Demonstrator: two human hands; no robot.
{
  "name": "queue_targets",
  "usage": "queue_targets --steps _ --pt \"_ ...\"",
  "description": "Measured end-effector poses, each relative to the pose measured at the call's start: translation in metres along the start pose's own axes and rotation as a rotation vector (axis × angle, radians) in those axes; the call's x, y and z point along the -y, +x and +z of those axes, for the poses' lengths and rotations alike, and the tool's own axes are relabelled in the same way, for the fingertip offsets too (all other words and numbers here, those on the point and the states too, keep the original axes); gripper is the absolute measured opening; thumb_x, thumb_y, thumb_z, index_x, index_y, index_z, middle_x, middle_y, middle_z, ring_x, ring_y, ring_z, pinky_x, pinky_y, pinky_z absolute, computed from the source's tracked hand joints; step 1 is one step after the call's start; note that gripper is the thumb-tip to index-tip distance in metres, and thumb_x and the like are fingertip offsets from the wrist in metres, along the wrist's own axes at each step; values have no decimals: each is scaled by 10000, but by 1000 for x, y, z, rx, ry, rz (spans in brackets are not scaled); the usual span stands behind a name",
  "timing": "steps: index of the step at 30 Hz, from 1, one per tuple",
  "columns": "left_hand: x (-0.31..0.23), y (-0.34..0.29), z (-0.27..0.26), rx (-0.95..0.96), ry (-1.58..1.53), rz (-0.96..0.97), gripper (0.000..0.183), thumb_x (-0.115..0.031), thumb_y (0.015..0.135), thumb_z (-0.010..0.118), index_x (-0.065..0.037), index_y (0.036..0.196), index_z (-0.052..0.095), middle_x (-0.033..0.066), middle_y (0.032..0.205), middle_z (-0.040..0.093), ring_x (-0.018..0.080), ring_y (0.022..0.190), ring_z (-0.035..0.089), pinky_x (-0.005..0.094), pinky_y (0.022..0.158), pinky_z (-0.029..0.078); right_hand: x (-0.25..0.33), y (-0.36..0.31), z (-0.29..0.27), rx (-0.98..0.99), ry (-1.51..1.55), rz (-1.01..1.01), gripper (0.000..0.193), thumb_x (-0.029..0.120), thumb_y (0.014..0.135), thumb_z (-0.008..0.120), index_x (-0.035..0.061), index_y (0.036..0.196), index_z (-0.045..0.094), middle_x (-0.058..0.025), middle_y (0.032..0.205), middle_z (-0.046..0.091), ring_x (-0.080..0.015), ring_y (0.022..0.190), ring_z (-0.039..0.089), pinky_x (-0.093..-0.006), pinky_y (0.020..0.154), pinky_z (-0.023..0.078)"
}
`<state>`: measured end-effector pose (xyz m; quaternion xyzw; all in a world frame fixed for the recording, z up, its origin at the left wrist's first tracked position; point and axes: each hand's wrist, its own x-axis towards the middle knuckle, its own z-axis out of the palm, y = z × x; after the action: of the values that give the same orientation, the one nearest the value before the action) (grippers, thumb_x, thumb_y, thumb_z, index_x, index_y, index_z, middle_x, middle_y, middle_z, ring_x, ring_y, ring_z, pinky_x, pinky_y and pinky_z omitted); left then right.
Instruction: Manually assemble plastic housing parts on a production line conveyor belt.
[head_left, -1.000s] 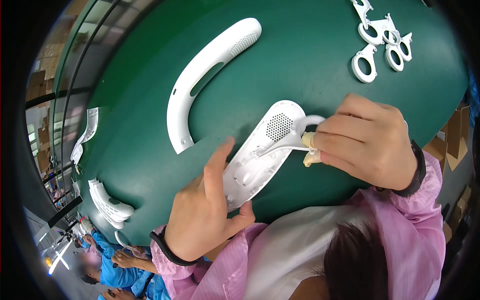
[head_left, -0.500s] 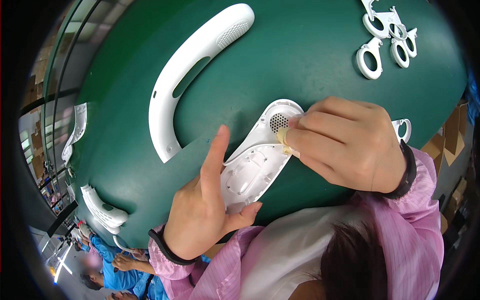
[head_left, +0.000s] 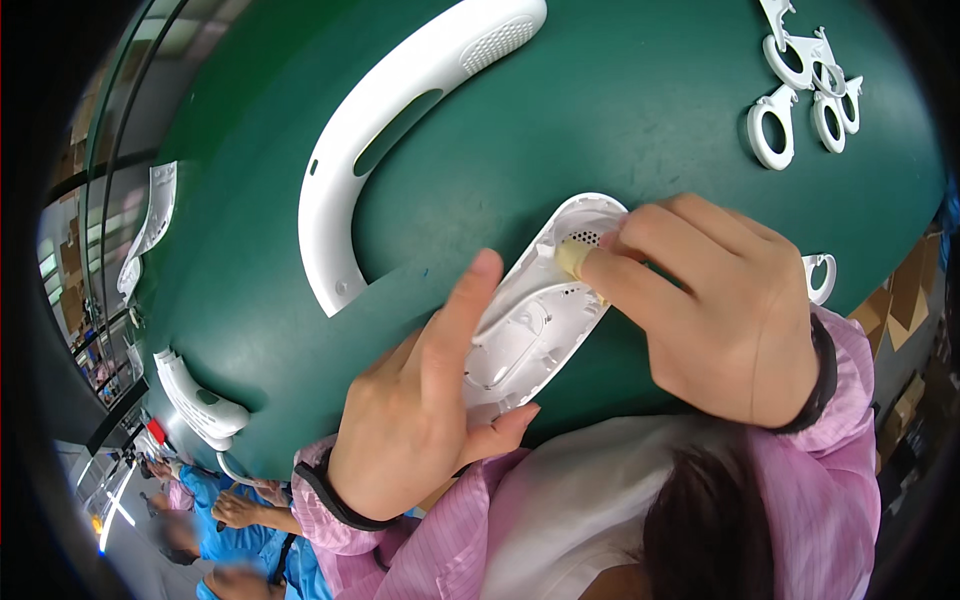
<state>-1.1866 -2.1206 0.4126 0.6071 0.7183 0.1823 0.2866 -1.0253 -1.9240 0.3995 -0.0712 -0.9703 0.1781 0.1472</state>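
Observation:
An elongated white plastic housing (head_left: 508,358) lies tilted in front of me, its hollow inside facing up. It has moulded ribs and a round perforated grille at the far end. My left hand (head_left: 405,425) grips its near end, thumb at the lower rim and index finger stretched along the left side. My right hand (head_left: 725,315) reaches into the far end by the grille, fingers bent and pinched. A yellow finger cot (head_left: 573,257) covers one of its fingertips. Whatever the pinch holds, if anything, is hidden behind the fingers.
A large curved white shell (head_left: 335,200) lies on the green table (head_left: 620,120). Several white ring parts (head_left: 768,130) sit at far right, with a single ring (head_left: 821,280) nearer. A slotted white part (head_left: 190,400) and a curved strip (head_left: 150,240) lie left. Beyond is a person in blue (head_left: 240,530).
The housing has tipped slightly and moved a little right with my left hand. My right hand's fingers have shifted further into the grille end, covering more of the holes. The view has shifted slightly.

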Motion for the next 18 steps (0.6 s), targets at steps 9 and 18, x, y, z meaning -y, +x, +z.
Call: queue_targets --steps 9,18 --pt "-2 -1 0 -91 -1 -20 1024 -282 723 896 -34 1552 348 173 1151 617 337 923 676 404 790 569 -2 19 -10 220 80 -92 259 79 714 731 41 969 704 -35 916 603 -217 790 598 -351 615 514" --pt "-10 -2 -5 -56 166 -95 781 -383 707 847 -122 1411 633 93 813 563 288 696 584 414 663 521 -4 7 -9 213 139 -121 361 212 664 828 24 951 717 -45 917 639 -234 807 665 -355 648 555"
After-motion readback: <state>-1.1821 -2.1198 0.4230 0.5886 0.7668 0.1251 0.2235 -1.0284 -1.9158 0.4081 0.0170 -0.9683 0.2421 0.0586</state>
